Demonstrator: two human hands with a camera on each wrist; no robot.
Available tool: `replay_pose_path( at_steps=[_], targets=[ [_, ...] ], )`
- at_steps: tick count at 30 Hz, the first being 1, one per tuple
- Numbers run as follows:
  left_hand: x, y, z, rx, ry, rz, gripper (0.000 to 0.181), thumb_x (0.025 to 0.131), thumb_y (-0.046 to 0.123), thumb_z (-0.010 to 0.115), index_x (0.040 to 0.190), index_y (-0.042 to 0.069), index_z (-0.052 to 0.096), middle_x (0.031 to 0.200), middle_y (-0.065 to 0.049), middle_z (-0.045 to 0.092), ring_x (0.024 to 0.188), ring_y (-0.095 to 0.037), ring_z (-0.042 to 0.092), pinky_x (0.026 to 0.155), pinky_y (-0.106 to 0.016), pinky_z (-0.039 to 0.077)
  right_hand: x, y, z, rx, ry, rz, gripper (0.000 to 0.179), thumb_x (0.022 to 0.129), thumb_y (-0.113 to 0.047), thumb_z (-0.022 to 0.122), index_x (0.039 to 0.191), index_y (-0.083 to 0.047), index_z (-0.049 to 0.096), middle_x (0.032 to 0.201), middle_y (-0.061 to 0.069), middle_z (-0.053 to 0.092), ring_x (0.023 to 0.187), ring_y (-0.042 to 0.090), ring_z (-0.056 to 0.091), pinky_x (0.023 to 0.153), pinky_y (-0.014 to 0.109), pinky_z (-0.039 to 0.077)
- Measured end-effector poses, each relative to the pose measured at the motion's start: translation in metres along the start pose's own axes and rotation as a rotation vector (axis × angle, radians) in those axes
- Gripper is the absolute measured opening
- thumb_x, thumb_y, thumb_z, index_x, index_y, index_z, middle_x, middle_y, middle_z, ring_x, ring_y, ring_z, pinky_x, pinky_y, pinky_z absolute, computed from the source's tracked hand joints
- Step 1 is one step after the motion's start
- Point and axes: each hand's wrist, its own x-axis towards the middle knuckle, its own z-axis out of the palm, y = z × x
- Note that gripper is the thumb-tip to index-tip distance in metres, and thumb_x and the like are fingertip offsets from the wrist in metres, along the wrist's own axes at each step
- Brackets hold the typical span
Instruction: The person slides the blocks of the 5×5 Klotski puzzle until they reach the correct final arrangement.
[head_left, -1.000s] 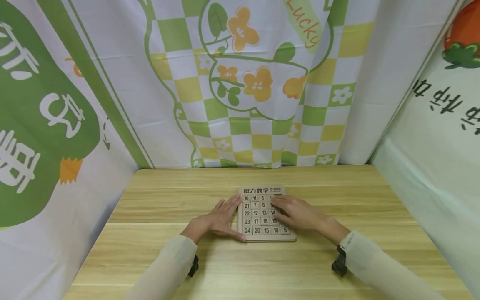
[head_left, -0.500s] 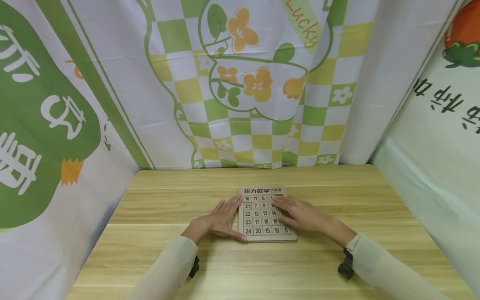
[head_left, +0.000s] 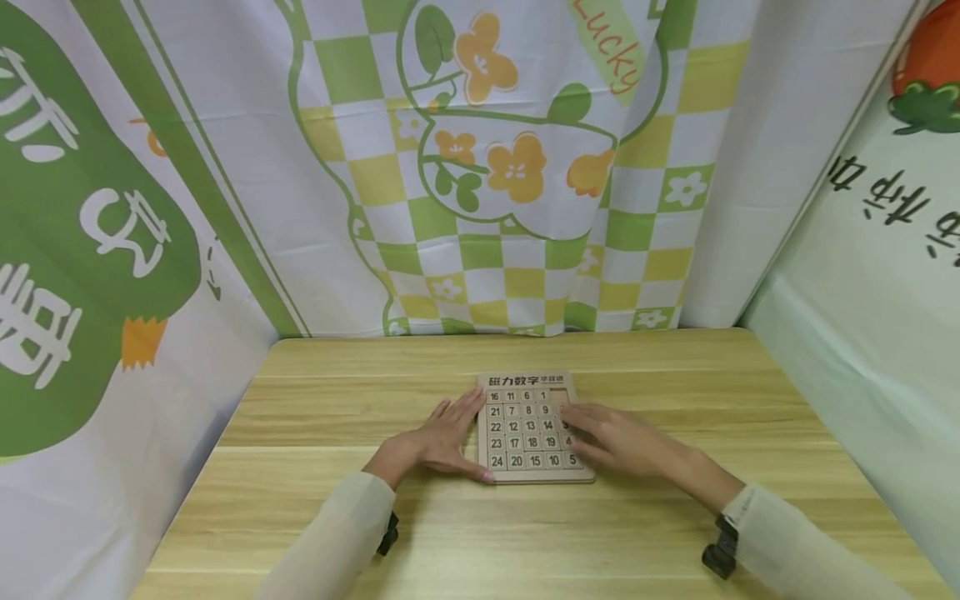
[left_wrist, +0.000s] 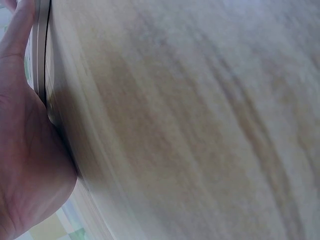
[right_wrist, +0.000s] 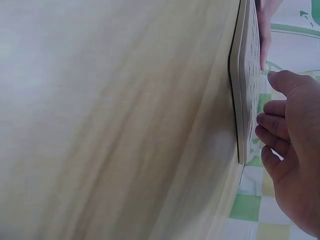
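While the left hand, spread wide, touches the number board from the left on the table, the loosely bent right hand partly hides right-column tiles; a checkered curtain hangs beyond, far.

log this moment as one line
left hand: touches number puzzle at left edge | right hand: over its right edge | state: flat on table, top-right cell unnumbered

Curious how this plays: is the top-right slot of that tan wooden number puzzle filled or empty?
Empty: the top-right slot shows a bare brown recess beside the square wooden 1 tile.
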Motion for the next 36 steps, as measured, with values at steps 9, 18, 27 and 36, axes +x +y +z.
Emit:
replay_pose_path(
  at_steps=[9,18,27,36],
  targets=[
    [-0.001,0.002,-0.002,-0.015,0.001,0.007,0.146,0.072,0.088,0.073,0.171,0.013,-0.006,0.178,-0.008,-0.011,0.165,-0.026,-0.005,0.132,-0.056,-0.005,-0.02,-0.01,-0.001,-0.026,0.01,-0.04,0.056,0.105,-0.031,0.067,0.15,0.0,0.057,0.152,0.022,0.057,0.137,0.041,0.058,0.112,0.059,0.05],
    [0.002,-0.004,0.002,-0.003,0.006,0.015,0.149,0.069,0.093,0.068,0.171,0.013,-0.006,0.178,-0.008,-0.011,0.165,-0.026,-0.005,0.132,-0.056,-0.006,-0.036,-0.029,-0.001,-0.073,0.016,-0.128,0.054,0.103,-0.033,0.069,0.146,-0.001,0.061,0.149,0.018,0.061,0.135,0.036,0.061,0.108,0.054,0.054],
    [0.001,0.0,0.0,-0.006,-0.006,0.011,0.147,0.072,0.087,0.073,0.17,0.013,-0.009,0.177,-0.006,-0.015,0.165,-0.025,-0.007,0.131,-0.056,-0.007,-0.047,-0.038,0.001,-0.104,0.0,-0.157,0.052,0.105,-0.034,0.067,0.145,-0.002,0.062,0.15,0.014,0.062,0.134,0.034,0.062,0.108,0.053,0.055],
    [-0.001,0.001,-0.002,-0.002,-0.006,0.01,0.145,0.074,0.086,0.073,0.171,0.012,-0.007,0.177,-0.007,-0.014,0.165,-0.025,-0.006,0.132,-0.055,-0.005,-0.041,-0.034,0.004,-0.139,0.031,-0.173,0.055,0.103,-0.033,0.07,0.145,0.001,0.061,0.148,0.018,0.062,0.133,0.035,0.063,0.107,0.052,0.055]
  ],
)
